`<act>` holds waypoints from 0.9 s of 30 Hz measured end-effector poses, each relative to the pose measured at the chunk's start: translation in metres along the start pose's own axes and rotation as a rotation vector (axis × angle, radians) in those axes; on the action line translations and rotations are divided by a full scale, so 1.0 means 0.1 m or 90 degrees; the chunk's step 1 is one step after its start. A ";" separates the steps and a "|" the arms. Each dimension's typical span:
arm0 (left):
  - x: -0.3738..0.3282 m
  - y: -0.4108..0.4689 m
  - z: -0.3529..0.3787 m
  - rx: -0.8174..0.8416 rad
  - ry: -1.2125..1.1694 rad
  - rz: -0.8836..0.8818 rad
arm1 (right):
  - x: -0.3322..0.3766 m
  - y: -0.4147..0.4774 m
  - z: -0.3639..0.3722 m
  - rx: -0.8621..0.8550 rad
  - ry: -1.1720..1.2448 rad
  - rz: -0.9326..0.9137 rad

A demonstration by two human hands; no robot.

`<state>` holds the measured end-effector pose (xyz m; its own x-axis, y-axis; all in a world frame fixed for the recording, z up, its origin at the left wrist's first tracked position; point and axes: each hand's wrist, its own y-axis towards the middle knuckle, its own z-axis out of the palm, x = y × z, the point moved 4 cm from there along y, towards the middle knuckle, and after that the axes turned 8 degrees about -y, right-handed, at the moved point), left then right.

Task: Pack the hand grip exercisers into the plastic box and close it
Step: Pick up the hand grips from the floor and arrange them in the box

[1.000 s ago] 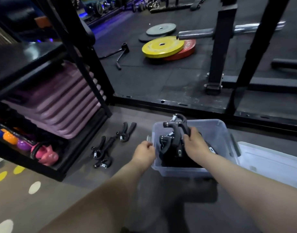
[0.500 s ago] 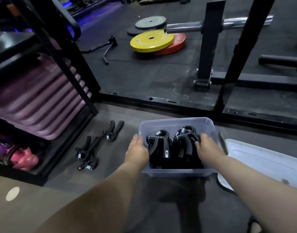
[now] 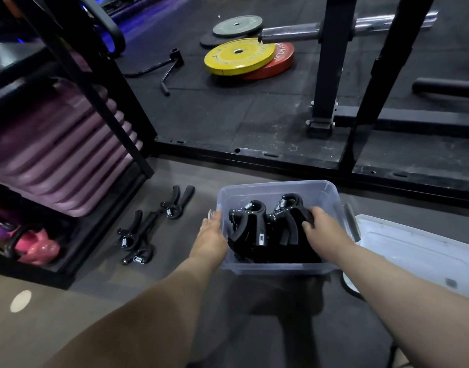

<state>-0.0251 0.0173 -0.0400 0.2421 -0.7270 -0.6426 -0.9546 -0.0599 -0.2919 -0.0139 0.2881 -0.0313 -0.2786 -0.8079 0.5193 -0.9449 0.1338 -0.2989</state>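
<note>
A clear plastic box [image 3: 275, 188] stands on the grey floor, holding several black hand grip exercisers [image 3: 250, 227]. My left hand [image 3: 210, 235] rests against the box's left wall, fingers fairly straight. Inside the box, my right hand [image 3: 321, 229] curls its fingers over the right-hand exercisers [image 3: 289, 208]. Three more exercisers lie on the floor to the left: one [image 3: 176, 201] nearer the box and two [image 3: 136, 236] closer to the rack. The box's lid [image 3: 419, 251] lies flat on the floor to the right.
A black storage rack [image 3: 76, 264] at the left holds stacked purple mats [image 3: 58, 155] and a pink kettlebell [image 3: 35, 247]. Behind the box runs a raised black platform edge [image 3: 281, 158] with rack uprights, a barbell, and yellow and red weight plates [image 3: 241, 55].
My right hand has lowered the exercisers it held above the box down into it. My left hand has moved from beside the box onto its left wall. The camera has shifted slightly.
</note>
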 end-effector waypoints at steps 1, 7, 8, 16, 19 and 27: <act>-0.01 0.00 0.00 0.002 0.000 -0.002 | 0.03 0.00 0.00 0.002 0.003 -0.002; -0.03 -0.01 0.00 0.003 0.002 0.006 | 0.10 0.04 0.09 0.055 -0.050 -0.002; -0.04 -0.02 0.00 0.005 0.006 0.012 | 0.09 0.03 0.09 0.054 -0.042 0.000; 0.00 0.00 0.03 0.005 0.003 0.020 | -0.04 -0.02 0.12 0.041 -0.107 0.011; 0.00 0.00 0.04 0.004 0.014 0.021 | -0.04 -0.03 0.13 0.020 -0.107 0.030; 0.01 0.01 0.05 0.008 0.025 0.012 | -0.07 0.02 0.15 0.041 -0.086 0.044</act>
<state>-0.0253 0.0193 -0.0445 0.2168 -0.7538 -0.6203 -0.9566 -0.0373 -0.2890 -0.0117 0.2856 -0.0475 -0.3127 -0.8683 0.3851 -0.9101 0.1579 -0.3830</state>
